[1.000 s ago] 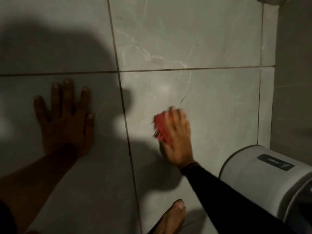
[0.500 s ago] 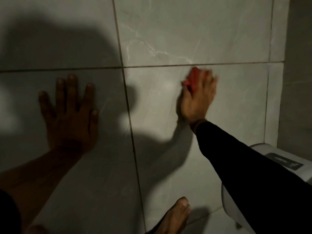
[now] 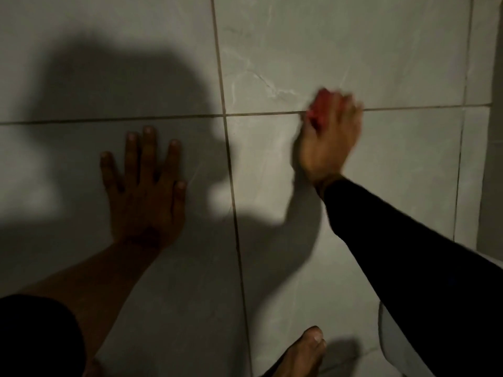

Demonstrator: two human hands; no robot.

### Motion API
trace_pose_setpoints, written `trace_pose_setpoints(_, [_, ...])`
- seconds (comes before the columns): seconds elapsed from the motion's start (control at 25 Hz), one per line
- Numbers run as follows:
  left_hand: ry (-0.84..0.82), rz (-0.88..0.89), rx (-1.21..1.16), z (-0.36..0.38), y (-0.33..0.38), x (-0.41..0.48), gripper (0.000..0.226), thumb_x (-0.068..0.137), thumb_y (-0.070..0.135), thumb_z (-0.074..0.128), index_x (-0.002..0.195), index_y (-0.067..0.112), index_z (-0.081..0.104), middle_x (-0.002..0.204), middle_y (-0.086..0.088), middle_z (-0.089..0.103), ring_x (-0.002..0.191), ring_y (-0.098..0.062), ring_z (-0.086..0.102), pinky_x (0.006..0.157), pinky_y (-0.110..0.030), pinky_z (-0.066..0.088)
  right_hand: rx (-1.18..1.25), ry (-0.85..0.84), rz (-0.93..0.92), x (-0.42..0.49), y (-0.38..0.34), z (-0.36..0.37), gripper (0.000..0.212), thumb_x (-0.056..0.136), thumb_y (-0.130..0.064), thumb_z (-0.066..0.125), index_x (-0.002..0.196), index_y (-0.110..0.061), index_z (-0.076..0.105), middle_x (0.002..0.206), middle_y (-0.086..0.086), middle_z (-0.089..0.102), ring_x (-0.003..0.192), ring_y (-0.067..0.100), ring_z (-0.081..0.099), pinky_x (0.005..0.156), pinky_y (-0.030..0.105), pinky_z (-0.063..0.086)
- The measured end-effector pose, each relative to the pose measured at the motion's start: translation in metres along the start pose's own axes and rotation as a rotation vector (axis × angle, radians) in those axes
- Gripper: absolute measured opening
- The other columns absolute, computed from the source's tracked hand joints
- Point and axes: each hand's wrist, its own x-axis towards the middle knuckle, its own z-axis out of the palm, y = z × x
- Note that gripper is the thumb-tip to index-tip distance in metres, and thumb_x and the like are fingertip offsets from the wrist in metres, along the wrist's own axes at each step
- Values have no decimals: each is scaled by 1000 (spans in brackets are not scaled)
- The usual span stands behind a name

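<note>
My right hand (image 3: 330,140) presses a red scrubbing pad (image 3: 317,110) against the grey tiled floor (image 3: 394,172), right on the horizontal grout line. The fingers are curled over the pad, which shows only at their left side, and the hand is blurred. My left hand (image 3: 145,186) lies flat on the tile to the left, fingers spread, in my own shadow. A black sleeve covers the right forearm.
A bare foot (image 3: 302,355) stands on the tile at the bottom centre. A white rounded fixture (image 3: 394,341) shows at the lower right, partly behind my right arm. A grey wall (image 3: 494,159) rises along the right edge.
My right hand has slid the red pad away from me, from mid-tile up to the horizontal grout line. The left hand has stayed flat in place.
</note>
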Motion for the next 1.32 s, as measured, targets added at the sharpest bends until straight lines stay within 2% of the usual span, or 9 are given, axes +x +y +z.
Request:
trace_pose_setpoints(0.12, [17,-14,-18,-4,1,1,72,106,44,35,175,26,24,183,-16,12,169,-43,13,130,-69,3,45,44,-437,-16,-82,30,65,101,-40,54,160,-14,48,171,21,39,163,47,26,134,60,18])
trace_pose_setpoints(0.24, [18,-10,-31,-4,1,0,72,106,44,36,175,25,25,183,-17,13,169,-43,15,130,-71,5,59,-116,-706,-160,-56,41,59,106,-43,53,161,-19,48,168,16,47,160,42,33,135,60,16])
trace_pose_setpoints(0.36, [5,-9,-15,-4,1,0,73,107,45,33,176,26,20,184,-16,9,169,-43,12,131,-71,4,-59,-332,-544,-262,49,15,60,108,-44,50,164,-30,38,165,9,42,156,42,36,131,68,24])
trace_pose_setpoints(0.44, [-11,-16,-17,-6,1,0,72,108,46,31,176,26,19,184,-15,7,170,-42,10,131,-70,2,-124,-369,-297,-243,105,-2,59,106,-38,45,160,-15,47,168,18,41,158,48,35,125,74,30])
trace_pose_setpoints(0.6, [-17,-26,-27,-7,4,1,71,108,45,32,175,26,21,184,-15,7,170,-41,9,131,-69,1,-88,-98,15,-73,102,-15,72,104,-43,37,162,1,39,172,28,32,164,48,23,135,64,13])
trace_pose_setpoints(0.76, [1,-22,-14,-4,3,0,72,107,45,32,175,27,20,184,-14,7,170,-41,9,131,-69,1,-87,25,-121,3,3,7,73,102,-49,36,167,-15,35,178,17,27,167,41,17,136,54,11])
trace_pose_setpoints(1.0, [-8,-22,-9,-2,0,0,71,107,45,32,175,31,17,184,-13,7,170,-40,8,130,-68,0,-64,-194,-475,-243,10,32,61,108,-50,41,164,-25,39,174,15,35,163,42,22,133,62,20])
trace_pose_setpoints(1.16, [-121,-29,12,-26,11,0,70,110,44,30,176,25,16,184,-19,7,170,-44,7,130,-67,3,64,-343,-34,-254,95,3,73,104,-45,41,169,-14,29,180,17,18,168,41,8,136,53,11])
trace_pose_setpoints(1.32, [-548,-66,-18,-93,41,-8,69,107,33,48,173,20,31,181,-19,22,165,-42,27,129,-63,22,766,-356,361,-221,111,-67,53,112,-9,49,163,-1,37,176,17,29,166,16,26,138,31,16])
